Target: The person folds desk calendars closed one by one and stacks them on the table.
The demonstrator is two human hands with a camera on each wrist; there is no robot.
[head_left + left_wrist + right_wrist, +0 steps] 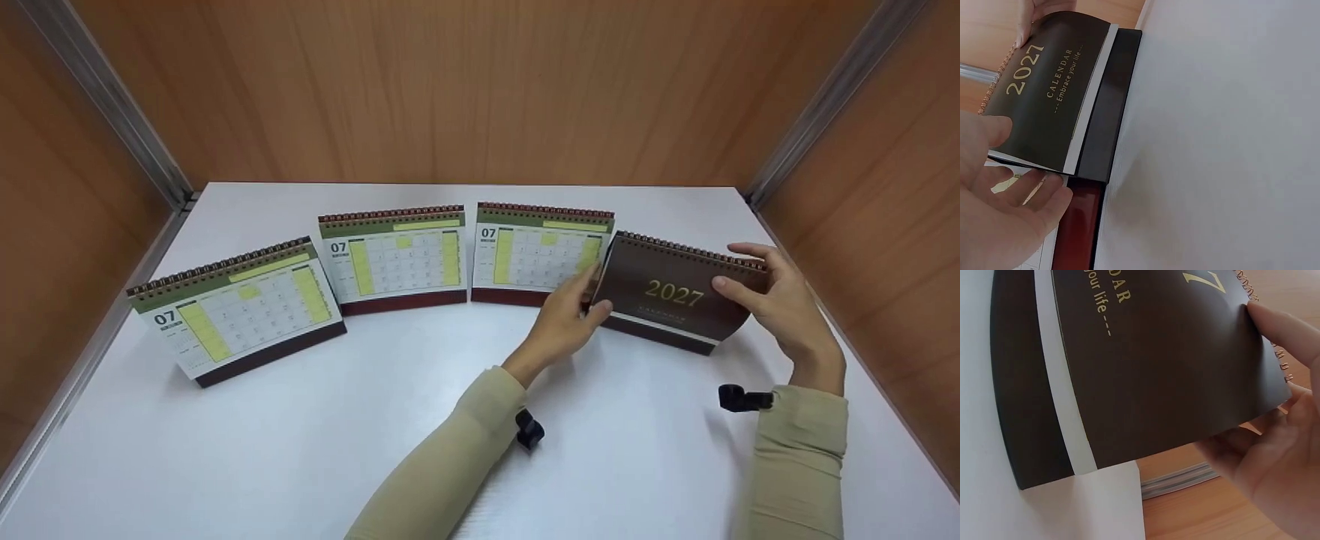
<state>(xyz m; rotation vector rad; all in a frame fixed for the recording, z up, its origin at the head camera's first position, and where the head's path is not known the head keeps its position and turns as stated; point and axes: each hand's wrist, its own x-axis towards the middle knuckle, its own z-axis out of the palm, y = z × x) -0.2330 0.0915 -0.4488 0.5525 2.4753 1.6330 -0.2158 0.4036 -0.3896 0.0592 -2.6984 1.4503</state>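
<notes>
A desk calendar (675, 296) with a dark brown cover marked 2027 in gold stands at the right, its spiral binding along the top. My right hand (795, 311) grips its upper right corner, thumb on the cover and fingers behind. In the right wrist view the cover (1162, 394) bows a little near that thumb. At the left edge, my left hand (556, 319) holds the calendar between its thumb, at the front, and its fingers, which reach around the side. Just behind the left hand stands another calendar (540, 251), open at page 07, partly covered by that hand.
Two more calendars open at page 07 stand to the left: one at the middle back (397, 259), one at the far left (240, 315), turned at an angle. All are on a white table (300, 450) enclosed by wood-grain panels (465, 90) at the back and sides.
</notes>
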